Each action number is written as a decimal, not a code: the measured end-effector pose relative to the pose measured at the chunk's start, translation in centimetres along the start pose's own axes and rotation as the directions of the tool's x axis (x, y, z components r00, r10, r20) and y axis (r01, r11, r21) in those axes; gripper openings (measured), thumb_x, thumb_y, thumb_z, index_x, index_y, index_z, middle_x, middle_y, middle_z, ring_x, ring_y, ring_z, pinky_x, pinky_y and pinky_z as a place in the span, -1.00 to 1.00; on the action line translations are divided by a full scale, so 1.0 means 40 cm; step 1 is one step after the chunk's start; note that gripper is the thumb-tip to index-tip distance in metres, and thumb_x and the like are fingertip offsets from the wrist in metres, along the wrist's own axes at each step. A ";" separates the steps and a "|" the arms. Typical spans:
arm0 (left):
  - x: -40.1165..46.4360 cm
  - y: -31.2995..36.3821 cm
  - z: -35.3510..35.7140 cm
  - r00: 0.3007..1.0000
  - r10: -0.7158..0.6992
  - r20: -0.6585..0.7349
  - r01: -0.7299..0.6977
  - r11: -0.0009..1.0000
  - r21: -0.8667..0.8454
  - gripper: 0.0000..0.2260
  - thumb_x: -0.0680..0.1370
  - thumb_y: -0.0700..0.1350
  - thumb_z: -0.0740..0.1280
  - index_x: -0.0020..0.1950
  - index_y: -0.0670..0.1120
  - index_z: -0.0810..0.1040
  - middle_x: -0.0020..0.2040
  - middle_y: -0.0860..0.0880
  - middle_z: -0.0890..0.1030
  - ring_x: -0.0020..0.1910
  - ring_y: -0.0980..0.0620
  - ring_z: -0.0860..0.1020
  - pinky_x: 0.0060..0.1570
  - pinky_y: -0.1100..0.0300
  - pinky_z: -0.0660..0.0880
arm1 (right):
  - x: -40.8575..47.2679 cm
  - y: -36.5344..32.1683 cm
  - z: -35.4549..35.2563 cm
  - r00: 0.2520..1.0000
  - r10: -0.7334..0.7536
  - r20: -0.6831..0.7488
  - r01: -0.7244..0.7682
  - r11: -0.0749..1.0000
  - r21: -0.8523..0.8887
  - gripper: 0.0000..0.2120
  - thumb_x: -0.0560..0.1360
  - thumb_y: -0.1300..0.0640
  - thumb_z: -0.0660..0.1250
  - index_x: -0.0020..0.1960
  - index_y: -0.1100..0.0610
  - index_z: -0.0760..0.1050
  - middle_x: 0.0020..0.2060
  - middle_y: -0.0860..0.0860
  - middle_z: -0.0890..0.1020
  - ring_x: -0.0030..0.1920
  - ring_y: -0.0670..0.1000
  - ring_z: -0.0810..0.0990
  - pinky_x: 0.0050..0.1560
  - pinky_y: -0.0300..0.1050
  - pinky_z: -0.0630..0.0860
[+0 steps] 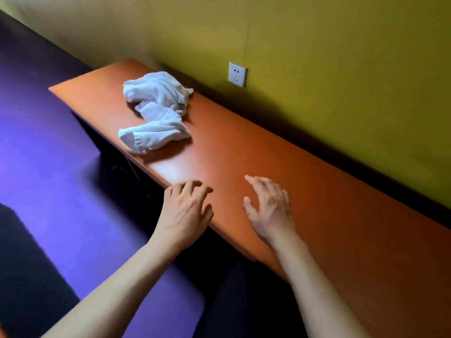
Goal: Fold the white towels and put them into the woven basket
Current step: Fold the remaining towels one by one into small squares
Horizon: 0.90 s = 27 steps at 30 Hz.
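The white towels point(156, 109) lie in a crumpled heap toward the far left end of the orange surface point(305, 181), well apart from both hands; how many there are in the heap cannot be told, though at least two bunches show, one behind the other, the nearer one reaching close to the surface's front edge. No basket is in view. The left hand point(186, 211) sits at the near edge of the surface with its fingers loosely curled and holding nothing; the right hand point(268, 206) is over the surface just beside it, fingers spread and relaxed, also empty. Whether either palm presses on the surface cannot be told. The towels look like soft, light terry cloth: limp, likely to sag and drape when lifted, not slippery and not fragile. They should give no resistance, but a grab at the middle of the heap would probably bring up a tangled wad or more than one towel. The better hold seems to be a hemmed edge or corner, such as the banded end at the front left of the nearer bunch, pinched with one hand while the other finds the next corner, so the cloth can be shaken out flat on the bare stretch of surface between heap and hands. Nothing is folded yet.
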<state>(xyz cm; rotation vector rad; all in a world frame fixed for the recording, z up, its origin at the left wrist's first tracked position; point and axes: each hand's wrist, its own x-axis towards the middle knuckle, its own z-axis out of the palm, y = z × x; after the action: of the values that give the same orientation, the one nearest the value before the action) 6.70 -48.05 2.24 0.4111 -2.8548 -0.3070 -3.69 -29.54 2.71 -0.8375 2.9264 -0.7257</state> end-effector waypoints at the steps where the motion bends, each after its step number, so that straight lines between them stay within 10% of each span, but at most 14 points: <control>1: 0.011 -0.033 0.011 1.000 -0.015 -0.006 0.015 1.000 0.009 -0.58 0.46 0.12 0.14 0.22 0.06 0.59 0.21 -0.02 0.58 0.14 -0.15 0.54 0.18 -0.07 0.41 | 0.027 -0.019 0.023 1.000 -0.012 0.014 0.012 1.000 0.000 -0.47 0.52 -0.07 0.15 0.48 -0.05 0.37 0.36 0.00 0.49 0.36 0.06 0.42 0.37 0.06 0.28; 10: 0.257 -0.326 0.112 0.994 -0.029 -0.102 0.050 0.978 0.204 -0.47 0.38 -0.08 0.43 0.36 -0.05 0.51 0.28 -0.13 0.54 0.27 -0.24 0.47 0.23 -0.12 0.36 | 0.211 -0.096 0.171 0.985 -0.055 0.163 0.061 0.998 -0.031 -0.49 0.56 -0.03 0.24 0.50 -0.11 0.30 0.39 -0.04 0.43 0.35 0.06 0.40 0.38 0.04 0.25; 16: 0.442 -0.507 0.108 0.964 -0.260 -0.062 0.266 0.912 0.311 -0.27 0.52 0.05 0.36 0.61 0.03 0.10 0.63 -0.16 0.09 0.59 -0.25 0.08 0.48 -0.20 0.08 | 0.234 -0.079 0.190 0.983 -0.040 0.179 0.043 0.999 -0.013 -0.48 0.60 -0.03 0.23 0.54 -0.15 0.23 0.42 -0.08 0.39 0.40 0.01 0.37 0.45 0.05 0.23; 20: 0.480 -0.562 0.136 0.891 -0.441 0.110 0.431 0.896 0.102 -0.46 0.52 0.07 0.39 0.47 0.05 0.33 0.61 -0.10 0.16 0.60 -0.23 0.06 0.47 -0.23 0.16 | 0.214 -0.044 0.182 0.982 -0.022 0.189 0.024 1.000 -0.006 -0.47 0.60 -0.04 0.23 0.54 -0.15 0.21 0.43 -0.10 0.38 0.41 0.00 0.37 0.47 0.06 0.27; 27: 0.363 -0.328 0.230 0.976 -0.092 0.198 0.089 0.996 0.024 -0.55 0.48 0.11 0.42 0.33 0.02 0.46 0.49 -0.05 0.31 0.49 -0.22 0.23 0.23 -0.18 0.44 | 0.162 0.020 0.174 0.983 0.065 0.173 -0.070 0.997 0.025 -0.46 0.55 0.01 0.30 0.51 -0.13 0.30 0.39 -0.07 0.45 0.39 0.03 0.41 0.41 0.07 0.33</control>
<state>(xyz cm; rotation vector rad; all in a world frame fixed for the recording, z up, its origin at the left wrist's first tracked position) -5.97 -63.15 -6.66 0.5432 -3.0398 -0.3622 -8.69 -35.19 -3.15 -0.7531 2.7685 -0.6562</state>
